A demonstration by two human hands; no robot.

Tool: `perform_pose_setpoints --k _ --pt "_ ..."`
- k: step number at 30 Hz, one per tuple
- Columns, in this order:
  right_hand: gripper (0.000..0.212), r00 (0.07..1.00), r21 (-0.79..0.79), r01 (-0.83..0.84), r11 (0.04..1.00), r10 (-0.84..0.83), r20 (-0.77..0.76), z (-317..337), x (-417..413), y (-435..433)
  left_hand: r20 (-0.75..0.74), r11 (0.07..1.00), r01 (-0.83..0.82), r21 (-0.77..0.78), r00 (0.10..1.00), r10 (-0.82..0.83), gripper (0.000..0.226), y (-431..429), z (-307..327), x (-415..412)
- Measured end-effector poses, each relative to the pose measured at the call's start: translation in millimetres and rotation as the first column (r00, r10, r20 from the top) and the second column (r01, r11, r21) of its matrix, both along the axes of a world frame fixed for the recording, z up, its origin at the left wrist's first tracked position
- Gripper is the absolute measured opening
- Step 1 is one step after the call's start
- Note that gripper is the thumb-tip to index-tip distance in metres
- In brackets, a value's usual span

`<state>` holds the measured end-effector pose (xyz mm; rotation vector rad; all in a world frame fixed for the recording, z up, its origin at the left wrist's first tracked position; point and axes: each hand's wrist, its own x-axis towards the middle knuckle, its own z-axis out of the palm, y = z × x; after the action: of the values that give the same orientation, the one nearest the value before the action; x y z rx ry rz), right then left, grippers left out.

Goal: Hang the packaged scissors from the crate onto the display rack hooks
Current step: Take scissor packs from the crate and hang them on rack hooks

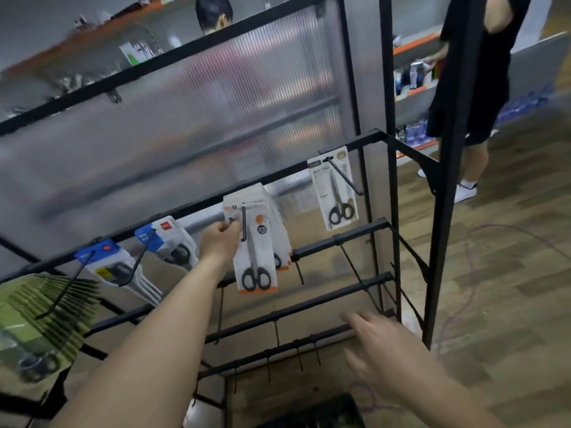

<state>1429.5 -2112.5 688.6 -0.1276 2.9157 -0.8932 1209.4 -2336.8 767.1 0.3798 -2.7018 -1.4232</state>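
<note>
White, orange-trimmed scissors pack (255, 257), black looped handles.

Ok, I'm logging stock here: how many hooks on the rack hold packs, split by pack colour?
Green packs: 1 hook
Blue-topped packs: 2 hooks
Orange-trimmed packs, front one pinched by the left hand: 1 hook
Pale grey pack: 1 hook
Total: 5 loaded hooks

Right hand (381, 350): motion-blurred — outline smeared.
Black crate (321, 412): under the right hand, cropped by bottom edge.
White-and-orange scissors card (255, 267): pinched in left hand (220, 242) — print unreadable.
</note>
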Motion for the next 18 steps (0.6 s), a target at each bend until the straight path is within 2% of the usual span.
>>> perform_pose_setpoints --k 6,8,10,14,18 --pt "0.056 0.998 0.016 0.046 0.999 -0.047 0.040 -1.4 18.4 -5.8 0.023 0.999 0.036 -0.002 0.999 -0.036 0.033 -8.9 -19.5 14.4" --pt "0.055 0.998 0.030 0.056 0.998 -0.057 0.038 0.0 21.5 -12.0 0.033 0.998 0.044 0.042 0.998 -0.046 0.024 -13.0 -22.9 23.0" --pt "0.053 0.998 0.054 0.059 0.997 -0.061 0.023 2.1 22.7 -20.6 0.059 0.995 0.064 0.072 0.996 -0.068 0.026 -16.4 -23.1 35.3" --pt "0.052 0.999 0.123 0.041 0.992 -0.041 0.000 8.4 26.2 -46.7 0.076 0.984 0.175 -0.047 0.982 -0.171 0.039 -24.8 -16.4 83.6" --pt "0.056 0.999 0.161 0.038 0.986 -0.037 -0.011 16.0 36.2 -79.4 0.108 0.943 0.308 -0.123 0.949 -0.296 0.031 -52.2 -21.7 141.6"
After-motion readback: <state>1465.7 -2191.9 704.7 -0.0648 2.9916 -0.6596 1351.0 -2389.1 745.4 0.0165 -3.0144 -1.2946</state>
